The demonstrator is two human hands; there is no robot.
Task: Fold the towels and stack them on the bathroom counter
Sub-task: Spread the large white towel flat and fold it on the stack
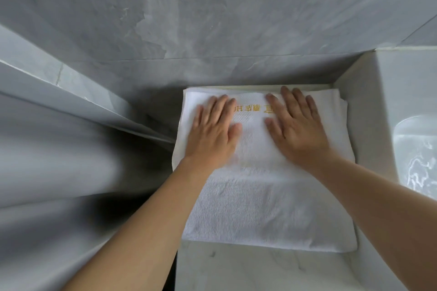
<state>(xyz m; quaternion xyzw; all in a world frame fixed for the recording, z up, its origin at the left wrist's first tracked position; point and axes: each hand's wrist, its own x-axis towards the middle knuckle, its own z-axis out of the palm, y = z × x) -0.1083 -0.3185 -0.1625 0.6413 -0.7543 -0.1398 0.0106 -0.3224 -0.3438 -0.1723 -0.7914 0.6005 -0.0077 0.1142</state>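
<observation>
A white folded towel point(264, 205) with gold embroidered lettering lies on the pale marble counter point(260, 269), pushed against the back wall. At its far right edge, layers of more white cloth show beneath it. My left hand point(212, 132) lies flat on the towel's far left part, fingers spread. My right hand point(295, 125) lies flat on the far right part, fingers spread too. Both palms press down on the top fold, and the lettering shows between them.
A grey marble wall point(212, 19) rises right behind the towel. A white sink basin point(416, 149) sits to the right of the counter. To the left, the counter ends at a dark gap and a grey tiled ledge point(71, 92).
</observation>
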